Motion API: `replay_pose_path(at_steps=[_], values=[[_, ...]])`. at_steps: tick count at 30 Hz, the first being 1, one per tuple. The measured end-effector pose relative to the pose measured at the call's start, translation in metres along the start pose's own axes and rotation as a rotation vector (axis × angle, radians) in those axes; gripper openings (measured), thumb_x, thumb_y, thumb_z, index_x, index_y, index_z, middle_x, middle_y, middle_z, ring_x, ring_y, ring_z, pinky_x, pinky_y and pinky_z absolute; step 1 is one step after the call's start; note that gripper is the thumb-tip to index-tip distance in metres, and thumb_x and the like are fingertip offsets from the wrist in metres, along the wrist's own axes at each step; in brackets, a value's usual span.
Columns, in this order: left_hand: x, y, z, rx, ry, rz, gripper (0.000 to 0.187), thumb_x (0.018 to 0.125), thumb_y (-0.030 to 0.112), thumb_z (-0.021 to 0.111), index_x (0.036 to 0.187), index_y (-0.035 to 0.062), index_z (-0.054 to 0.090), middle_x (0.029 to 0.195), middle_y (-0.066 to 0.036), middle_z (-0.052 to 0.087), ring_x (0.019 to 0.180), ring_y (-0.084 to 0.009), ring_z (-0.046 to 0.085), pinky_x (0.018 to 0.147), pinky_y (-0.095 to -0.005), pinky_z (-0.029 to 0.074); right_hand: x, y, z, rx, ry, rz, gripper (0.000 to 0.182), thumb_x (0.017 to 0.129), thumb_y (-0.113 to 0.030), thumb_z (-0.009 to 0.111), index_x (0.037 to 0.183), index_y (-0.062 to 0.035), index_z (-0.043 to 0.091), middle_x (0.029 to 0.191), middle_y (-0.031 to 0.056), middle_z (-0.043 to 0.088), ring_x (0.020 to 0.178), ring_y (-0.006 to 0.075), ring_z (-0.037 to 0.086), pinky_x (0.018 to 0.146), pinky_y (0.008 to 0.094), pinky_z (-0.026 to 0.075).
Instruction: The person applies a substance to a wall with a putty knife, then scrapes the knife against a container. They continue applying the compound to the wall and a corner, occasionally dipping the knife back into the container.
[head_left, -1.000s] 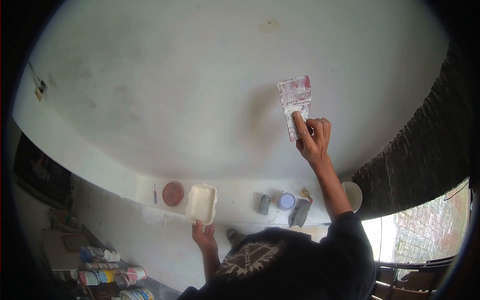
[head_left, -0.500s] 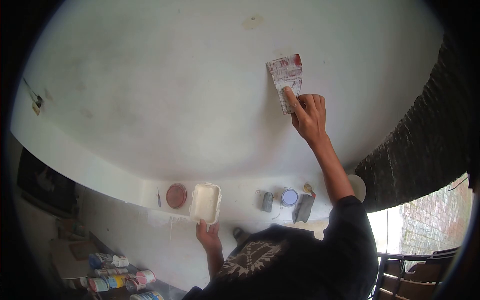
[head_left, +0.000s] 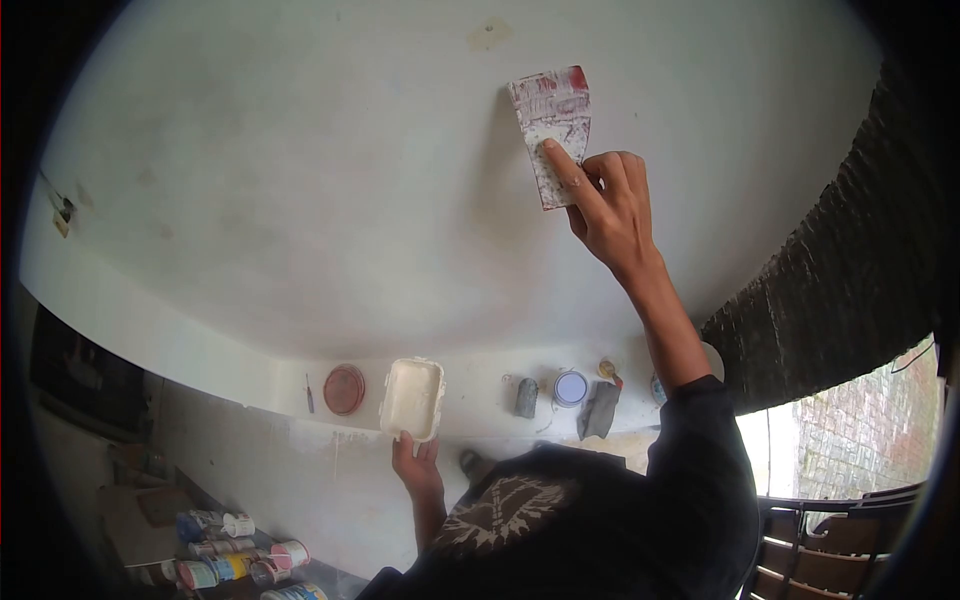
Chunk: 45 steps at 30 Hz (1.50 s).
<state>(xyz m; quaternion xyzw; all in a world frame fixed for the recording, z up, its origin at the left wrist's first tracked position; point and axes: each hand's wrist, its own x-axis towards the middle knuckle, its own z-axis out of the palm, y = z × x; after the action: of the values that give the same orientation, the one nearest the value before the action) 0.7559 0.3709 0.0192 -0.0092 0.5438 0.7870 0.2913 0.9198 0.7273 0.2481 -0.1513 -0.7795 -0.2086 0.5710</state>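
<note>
A wide, flat scraper point(head_left: 556, 112), smeared with white and reddish material, is in my right hand point(head_left: 612, 205), which has its index finger laid along the tool's face. Its far edge is at or close to the pale wall point(head_left: 350, 180); contact cannot be told. Lower down, my left hand point(head_left: 418, 468) grips the near end of a whitish rectangular tray point(head_left: 412, 398), which has pale material inside. Above the scraper, a beige patch point(head_left: 489, 33) with a small dark spot marks the wall.
On the ledge stand a reddish round lid point(head_left: 344, 389), a thin tool point(head_left: 309, 393), a dark cylinder point(head_left: 527, 397), a round blue-topped container point(head_left: 570, 388) and a grey cloth-like piece point(head_left: 599, 410). Several paint cans point(head_left: 232, 566) lie lower left. Dark rough surface point(head_left: 830, 290) borders the right.
My right hand and the scraper have moved up and slightly left along the wall. The view has shifted slightly. My left hand still holds the tray.
</note>
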Motion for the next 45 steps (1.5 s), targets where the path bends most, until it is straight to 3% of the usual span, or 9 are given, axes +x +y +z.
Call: replay_pose_path(at_steps=[8,14,19,21,25,35,37,45], values=[[-0.003,0.001,0.011,0.000,-0.004,-0.016,0.053,0.095,0.032,0.053,0.134,0.0011,0.037,0.130,-0.016,0.045,0.120,-0.0360,0.048,0.099,-0.0447,0.042,-0.015,-0.008,-0.018,-0.007,-0.153,0.016,0.056,0.068,-0.003,0.072,0.122,-0.0122,0.061,0.076,0.0009,0.043,0.070,0.0186,0.043,0.066,0.0335,0.037],[0.004,-0.004,0.006,0.029,-0.023,-0.028,0.060,0.093,0.040,0.055,0.138,0.0048,0.037,0.134,-0.014,0.045,0.124,-0.0335,0.046,0.103,-0.0437,0.039,-0.013,-0.001,-0.015,-0.033,-0.115,-0.006,0.063,0.065,-0.004,0.076,0.126,-0.0134,0.062,0.078,0.0018,0.045,0.073,0.0196,0.044,0.068,0.0334,0.037],[0.004,-0.001,0.012,0.017,-0.032,-0.019,0.059,0.093,0.040,0.056,0.136,0.0042,0.039,0.135,-0.014,0.044,0.125,-0.0340,0.045,0.104,-0.0442,0.038,-0.027,0.017,0.013,-0.079,-0.094,-0.008,0.062,0.069,-0.001,0.071,0.127,-0.0177,0.059,0.074,-0.0013,0.045,0.069,0.0164,0.044,0.066,0.0322,0.036],[0.002,-0.001,0.016,-0.023,-0.004,-0.002,0.052,0.095,0.031,0.053,0.133,-0.0001,0.038,0.129,-0.017,0.046,0.119,-0.0359,0.050,0.100,-0.0451,0.042,-0.038,0.021,0.017,-0.090,-0.116,0.013,0.062,0.069,-0.001,0.071,0.128,-0.0181,0.059,0.074,-0.0014,0.045,0.069,0.0165,0.044,0.066,0.0321,0.036],[0.003,0.000,0.012,-0.027,0.000,-0.012,0.052,0.095,0.031,0.052,0.133,-0.0006,0.037,0.129,-0.017,0.046,0.119,-0.0363,0.049,0.101,-0.0455,0.042,-0.048,0.016,0.018,-0.093,-0.133,0.051,0.062,0.071,0.000,0.070,0.129,-0.0195,0.058,0.073,-0.0013,0.047,0.068,0.0165,0.045,0.066,0.0321,0.036],[0.004,-0.002,0.010,-0.011,-0.023,-0.007,0.056,0.094,0.036,0.054,0.136,0.0014,0.037,0.133,-0.016,0.044,0.122,-0.0352,0.046,0.103,-0.0444,0.040,-0.029,-0.004,-0.014,0.000,-0.071,0.039,0.059,0.068,0.001,0.069,0.124,-0.0156,0.061,0.072,-0.0012,0.044,0.067,0.0167,0.042,0.063,0.0310,0.036],[0.003,-0.001,0.010,0.010,-0.037,-0.013,0.060,0.093,0.040,0.056,0.137,0.0037,0.038,0.137,-0.015,0.043,0.125,-0.0339,0.044,0.105,-0.0445,0.038,-0.016,-0.004,-0.017,-0.020,-0.087,0.037,0.067,0.064,-0.001,0.075,0.127,-0.0167,0.062,0.076,0.0005,0.044,0.074,0.0185,0.043,0.069,0.0322,0.039],[0.001,-0.003,0.008,-0.011,-0.040,-0.032,0.058,0.093,0.040,0.056,0.135,0.0043,0.039,0.136,-0.013,0.044,0.124,-0.0327,0.045,0.104,-0.0434,0.039,-0.015,0.013,0.006,-0.070,-0.083,-0.022,0.061,0.069,-0.003,0.070,0.127,-0.0162,0.058,0.072,-0.0008,0.041,0.067,0.0169,0.042,0.065,0.0319,0.037]])
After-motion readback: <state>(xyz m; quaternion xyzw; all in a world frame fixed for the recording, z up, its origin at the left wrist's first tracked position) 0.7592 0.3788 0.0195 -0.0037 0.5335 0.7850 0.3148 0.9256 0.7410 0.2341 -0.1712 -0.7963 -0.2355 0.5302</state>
